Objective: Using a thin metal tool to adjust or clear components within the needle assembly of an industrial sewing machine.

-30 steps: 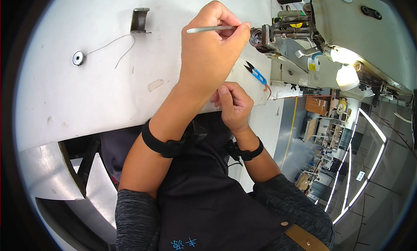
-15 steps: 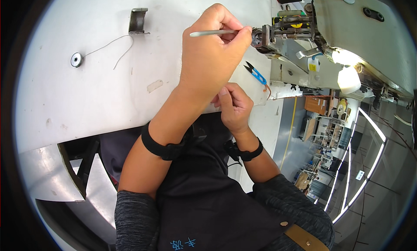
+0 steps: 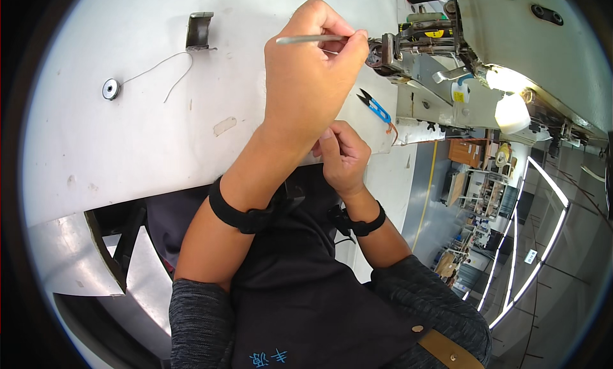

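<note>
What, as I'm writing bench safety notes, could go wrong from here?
The left hand, holding a slim metal tool, has its fingertips close to the machine's metal mechanism, so they might get pinched if it moved. The blue snips lie near the right hand with dark tips bare and could nick a finger. The loose thread trailing from the bobbin could snag or tangle.

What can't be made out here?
Head view: far end of the slim metal tool, hidden by thumb and fingers of the left hand.
Head view: anything inside the right hand, hidden by its thumb and curled fingers.
Head view: right end of the sewing machine, lost in the dark rim.
Head view: background items, too small to identify.
</note>
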Demonstrator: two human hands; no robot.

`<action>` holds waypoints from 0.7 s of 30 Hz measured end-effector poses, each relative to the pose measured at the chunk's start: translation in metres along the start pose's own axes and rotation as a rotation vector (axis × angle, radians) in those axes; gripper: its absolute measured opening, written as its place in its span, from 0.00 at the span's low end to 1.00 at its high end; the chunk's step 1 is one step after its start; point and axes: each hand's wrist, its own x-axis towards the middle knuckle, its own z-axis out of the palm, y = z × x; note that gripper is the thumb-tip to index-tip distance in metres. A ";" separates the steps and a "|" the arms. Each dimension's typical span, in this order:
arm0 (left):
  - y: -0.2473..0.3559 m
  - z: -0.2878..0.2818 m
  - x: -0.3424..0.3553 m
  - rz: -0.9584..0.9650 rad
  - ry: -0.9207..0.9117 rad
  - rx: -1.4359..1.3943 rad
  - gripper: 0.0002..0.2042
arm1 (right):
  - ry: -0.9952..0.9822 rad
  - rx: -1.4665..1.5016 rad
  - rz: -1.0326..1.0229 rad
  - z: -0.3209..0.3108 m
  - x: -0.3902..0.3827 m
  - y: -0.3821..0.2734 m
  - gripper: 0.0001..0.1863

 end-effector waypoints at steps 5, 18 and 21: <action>0.008 -0.009 0.009 -0.060 0.002 -0.026 0.08 | 0.000 0.011 0.001 0.000 0.001 0.001 0.08; 0.005 -0.001 0.005 -0.042 -0.037 0.032 0.09 | 0.001 -0.006 -0.018 0.001 0.001 0.002 0.07; 0.006 -0.004 0.003 -0.033 -0.037 0.079 0.09 | 0.001 -0.005 -0.025 0.001 0.000 0.003 0.07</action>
